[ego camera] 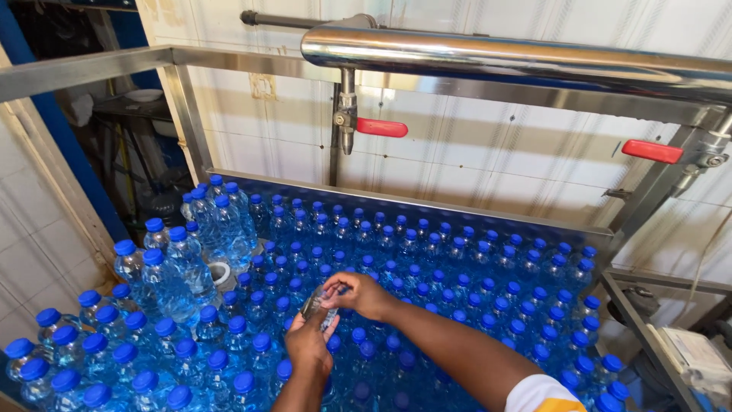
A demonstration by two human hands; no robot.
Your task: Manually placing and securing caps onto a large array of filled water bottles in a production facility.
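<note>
Dozens of small clear plastic water bottles with blue screw caps [427, 267] stand packed upright, cap to cap, filling a wide steel-framed tray [396, 200]. Above the tray's far rim runs a thick polished stainless-steel pipe [518, 57], in front of a pale tiled wall. Two valves with red lever handles hang below that pipe: one [381, 127] above the middle of the far rim, the other [652, 151] above the tray's right corner. At the tray's left end, taller clear bottles with blue caps [175, 267] rise above the small ones, and more capped bottles spread towards the near left corner. Among them, just beside the tall ones, sits a white round opening [221, 275] whose kind I cannot tell.

Over the middle of the tray both hands meet on a small clear bottle [316, 305], lifted just above the standing caps and tilted. The left hand [309, 347] is curled around its lower part from below. The right hand [358, 294], reaching in from the right, pinches its top end with bent fingertips; whether a cap sits there I cannot tell.
</note>
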